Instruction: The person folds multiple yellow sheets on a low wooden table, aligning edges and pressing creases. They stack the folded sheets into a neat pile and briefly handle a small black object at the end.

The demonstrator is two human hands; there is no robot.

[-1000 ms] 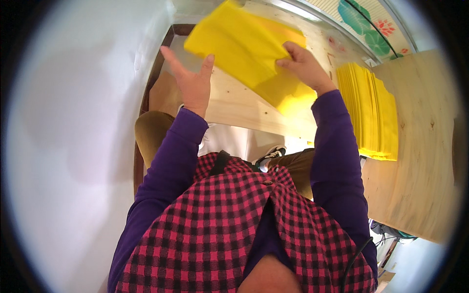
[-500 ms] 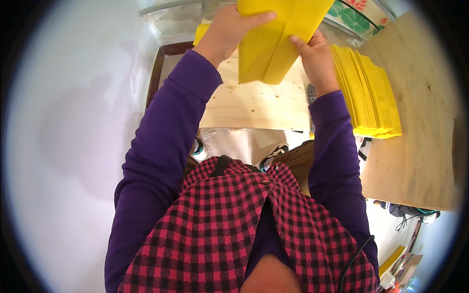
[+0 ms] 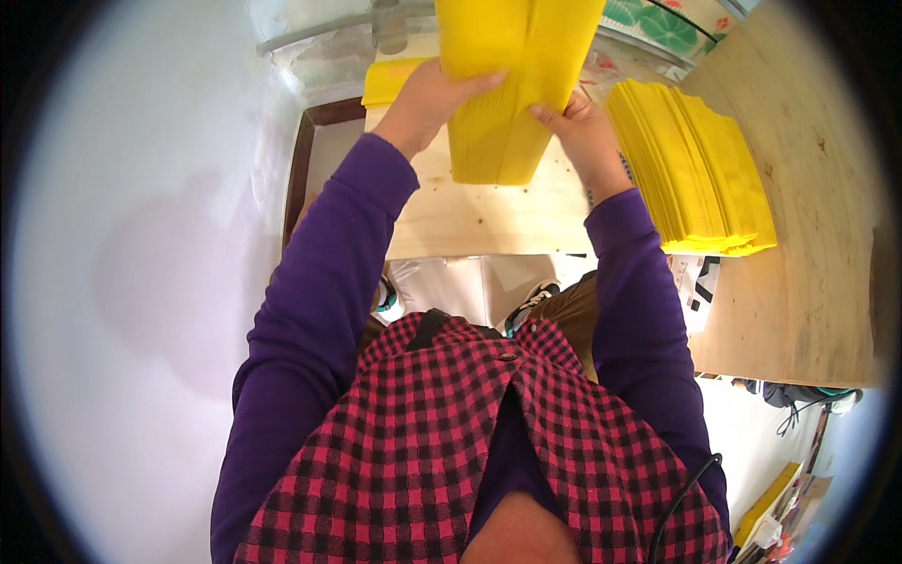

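A long yellow folded sheet [image 3: 512, 66], creased lengthwise and cloth-like, hangs over the table with its upper end cut off by the frame. My left hand [image 3: 432, 101] is closed on its left edge, thumb flat on the near face and fingers hidden behind. On the opposite edge, my right hand [image 3: 584, 139] pinches it lower down, thumb in front. To the right leans a thick stack of similar yellow folded sheets [image 3: 691, 169]. More yellow material [image 3: 387, 83] lies at the table's far left, partly behind my left hand.
Beneath the sheet is a pale wooden table [image 3: 479, 224]. A large wooden board [image 3: 785, 282] extends along the right. A white wall [image 3: 141, 263] closes off the left side. Metal bars [image 3: 329, 30] cross the back, beside a floral-patterned panel [image 3: 662, 28].
Both hands have brought the yellow sheet slightly left and nearer to me, and it hangs straighter. The view has shifted a little. The grip stays on both edges.
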